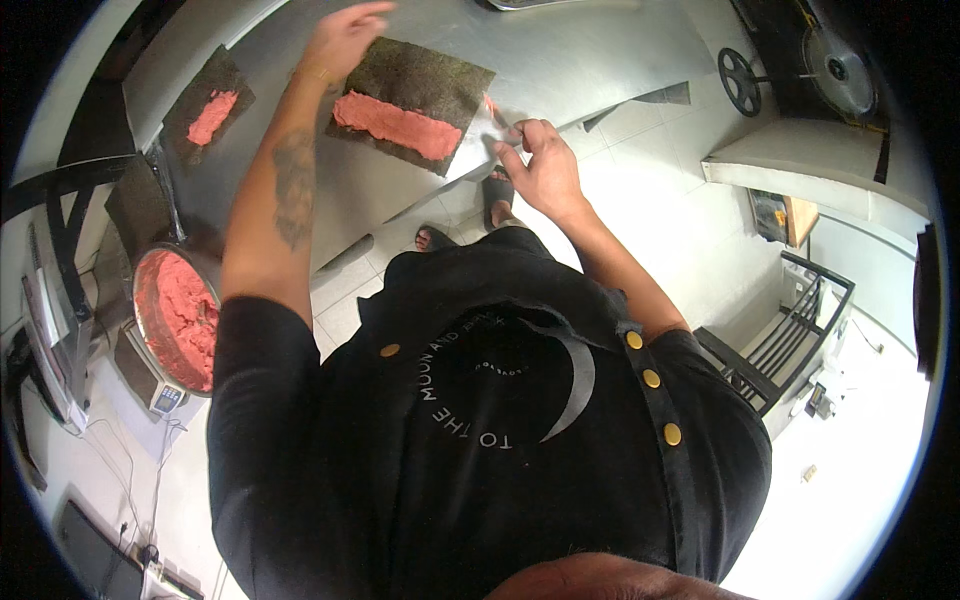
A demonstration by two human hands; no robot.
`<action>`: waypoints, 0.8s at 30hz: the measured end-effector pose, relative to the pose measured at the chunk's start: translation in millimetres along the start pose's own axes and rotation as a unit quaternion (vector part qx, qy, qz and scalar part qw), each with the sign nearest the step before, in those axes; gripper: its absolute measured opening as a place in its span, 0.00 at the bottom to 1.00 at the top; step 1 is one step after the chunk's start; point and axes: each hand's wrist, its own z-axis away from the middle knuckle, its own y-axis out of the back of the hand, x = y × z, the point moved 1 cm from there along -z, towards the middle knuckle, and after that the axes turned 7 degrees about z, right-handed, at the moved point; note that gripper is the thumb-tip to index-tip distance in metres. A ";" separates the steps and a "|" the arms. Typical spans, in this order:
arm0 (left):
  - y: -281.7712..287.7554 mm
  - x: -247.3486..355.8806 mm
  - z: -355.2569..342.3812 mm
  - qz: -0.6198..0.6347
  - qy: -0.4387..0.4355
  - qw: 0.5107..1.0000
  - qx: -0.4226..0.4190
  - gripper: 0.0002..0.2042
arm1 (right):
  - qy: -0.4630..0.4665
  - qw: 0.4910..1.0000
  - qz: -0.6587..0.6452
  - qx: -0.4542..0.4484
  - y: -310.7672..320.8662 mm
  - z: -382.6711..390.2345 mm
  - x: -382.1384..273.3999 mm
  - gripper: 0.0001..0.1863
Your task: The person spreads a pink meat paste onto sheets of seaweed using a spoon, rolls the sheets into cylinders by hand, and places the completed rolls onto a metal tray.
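Note:
A dark green nori sheet (445, 80) lies on the metal table (560, 50) in front of me. A thick strip of pink paste (397, 124) runs along its near part. My left hand (345, 42) is over the sheet's far left corner, holding nothing, its fingers stretched to the right and slightly blurred. At the sheet's right side my right hand (545, 168) is closed on a slim spreading tool (496, 116) with pink paste on its end. The fingers hide most of the tool, so I cannot tell its exact kind.
A smaller-looking dark sheet (228, 80) with pink paste lies to the left. Below it, a metal bowl (143, 310) of pink paste stands by a digital scale (168, 399). A black handwheel (740, 82) and a black metal rack (790, 330) are at the right.

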 end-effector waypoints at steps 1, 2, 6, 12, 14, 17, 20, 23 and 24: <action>15.1 1.6 21.2 -0.004 0.008 0.995 0.104 0.15 | 0.012 1.000 -0.003 -0.001 -4.4 -2.0 4.8 0.17; 24.3 0.4 47.9 -0.087 0.008 0.984 0.152 0.14 | 0.026 1.000 -0.007 -0.002 -10.9 -3.9 8.9 0.16; 11.0 6.1 154.5 -0.273 -0.048 0.954 0.114 0.11 | 0.209 0.977 -0.026 0.032 -39.5 -0.6 5.1 0.16; -15.8 -3.9 188.4 -0.293 -0.079 0.949 0.084 0.13 | 0.208 0.978 -0.001 0.011 -56.2 -15.0 0.5 0.19; -13.9 -10.1 191.6 -0.277 -0.083 0.953 0.091 0.13 | 0.199 0.980 0.022 0.012 -57.5 -13.1 -2.8 0.21; -9.1 -16.6 192.6 -0.264 -0.099 0.955 0.091 0.13 | 0.157 0.986 0.048 -0.007 -48.9 -13.1 -12.8 0.23; -7.4 -12.8 190.1 -0.291 -0.110 0.947 0.081 0.13 | 0.103 0.992 0.058 -0.047 -47.9 -18.1 -5.7 0.27; -10.9 -4.9 192.5 -0.301 -0.110 0.944 0.074 0.14 | 0.072 0.993 0.091 -0.031 -39.7 -24.8 8.3 0.30; -14.1 -4.2 196.5 -0.298 -0.104 0.946 0.071 0.15 | 0.074 0.992 0.090 -0.045 -34.2 -26.9 11.9 0.30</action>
